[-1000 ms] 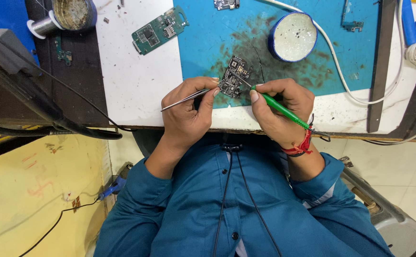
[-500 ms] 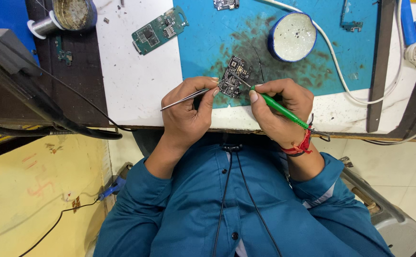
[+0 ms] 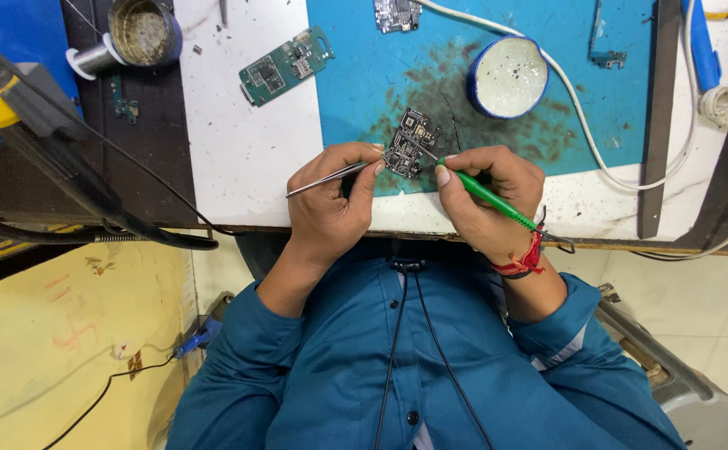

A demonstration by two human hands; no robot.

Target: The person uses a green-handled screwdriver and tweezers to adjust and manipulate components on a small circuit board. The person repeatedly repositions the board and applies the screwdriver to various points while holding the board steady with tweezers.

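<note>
Small circuit board (image 3: pixel 410 142) pinched by left hand (image 3: pixel 330 200) fingers with tweezers (image 3: pixel 326 177); right hand (image 3: pixel 485 196) grips green tool (image 3: pixel 489 196).

Small circuit board (image 3: pixel 410 143) sits on the mat (image 3: pixel 364 75) between both hands; round tin (image 3: pixel 507 77) beyond it; larger board (image 3: pixel 285 65) off left.

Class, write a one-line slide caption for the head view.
Left hand holds tweezers, right hand a green tool, at a small circuit board.

White table (image 3: pixel 247 167) carrying a stained blue mat (image 3: pixel 364 75), a green circuit board (image 3: pixel 285 65), a round white tin (image 3: pixel 508 77), a white cable (image 3: pixel 597 142).
</note>
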